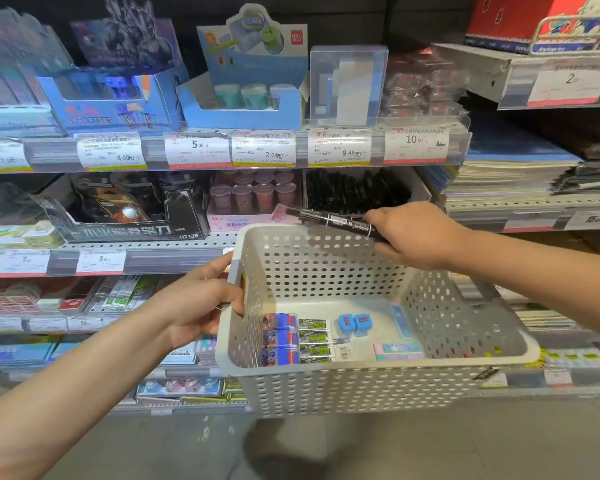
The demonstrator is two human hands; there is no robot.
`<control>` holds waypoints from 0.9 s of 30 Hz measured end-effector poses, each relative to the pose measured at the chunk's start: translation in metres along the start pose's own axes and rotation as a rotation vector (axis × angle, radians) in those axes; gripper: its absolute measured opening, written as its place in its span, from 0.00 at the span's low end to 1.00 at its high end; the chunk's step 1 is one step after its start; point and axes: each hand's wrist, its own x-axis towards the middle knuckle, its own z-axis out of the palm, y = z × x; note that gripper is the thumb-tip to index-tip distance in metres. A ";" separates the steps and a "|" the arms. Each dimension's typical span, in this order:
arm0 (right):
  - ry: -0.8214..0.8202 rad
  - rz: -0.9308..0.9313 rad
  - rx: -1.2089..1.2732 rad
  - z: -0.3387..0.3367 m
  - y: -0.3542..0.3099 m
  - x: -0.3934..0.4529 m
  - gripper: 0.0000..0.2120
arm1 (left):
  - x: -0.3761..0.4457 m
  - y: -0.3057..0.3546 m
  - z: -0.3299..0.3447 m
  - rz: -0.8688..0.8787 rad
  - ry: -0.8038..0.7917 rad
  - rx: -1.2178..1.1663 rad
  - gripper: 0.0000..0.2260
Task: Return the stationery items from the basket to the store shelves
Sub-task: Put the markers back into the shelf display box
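**Restock, part done**

Right hand grips a black marker above the basket, near the shelf's marker bin. Left hand clasps the basket's rim. Still inside: erasers, blue sharpeners, pastel packs.

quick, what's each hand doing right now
Left hand: grips the rim of the white basket.
Right hand: holds a black marker above the basket.
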 end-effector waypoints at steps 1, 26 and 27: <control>0.013 0.032 -0.010 0.000 0.000 0.003 0.15 | 0.000 -0.001 -0.001 -0.003 0.000 0.002 0.31; -0.359 0.646 0.300 0.057 0.033 0.138 0.19 | -0.009 0.007 -0.003 -0.010 -0.030 -0.051 0.32; -0.368 0.646 0.320 0.055 0.034 0.139 0.18 | -0.008 0.006 -0.006 -0.010 -0.030 -0.053 0.33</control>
